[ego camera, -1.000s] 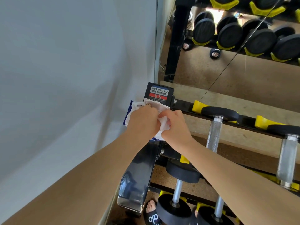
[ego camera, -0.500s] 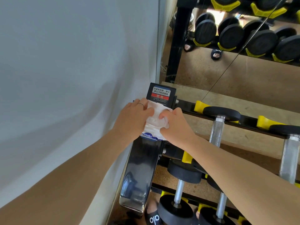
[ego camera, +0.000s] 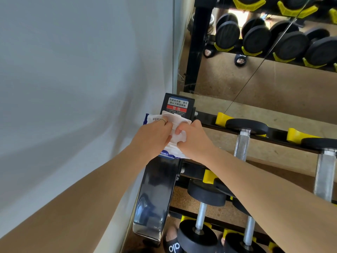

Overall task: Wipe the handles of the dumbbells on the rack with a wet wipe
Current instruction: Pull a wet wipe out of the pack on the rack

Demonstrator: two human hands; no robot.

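1. A pale grey wall (ego camera: 73,88) fills the left side of the view; a mirror panel (ego camera: 246,79) behind the rack reflects black dumbbell heads in yellow cradles.
2. The glossy black metal rack upright (ego camera: 155,194) slopes down toward the viewer just beside the wall; its top carries a warning label (ego camera: 177,105) with a red band and printed characters.
3. A blue-and-white soft pack of wet wipes (ego camera: 168,154) lies on top of that upright, just below the label, with its white plastic flip lid (ego camera: 175,117) raised.
4. Both forearms reach forward and meet over the pack, covering most of it.
5. The left hand (ego camera: 155,137), a thin ring on one finger, lies curled on the pack's left part; its grip holds the pack.
6. The right hand (ego camera: 195,141) has thumb and fingertips curled in a pinching grip on the white material at the pack's opening.
7. To the right, the chrome-handled dumbbell with black round heads (ego camera: 241,143) rests in the top row's yellow cradles (ego camera: 223,118), its handle running toward and away from the viewer, the far head highest.
8. More dumbbells lie on the lower shelves (ego camera: 200,212), their handles pointing the same way.
9. Black slide sandals (ego camera: 172,245) show at the bottom edge.
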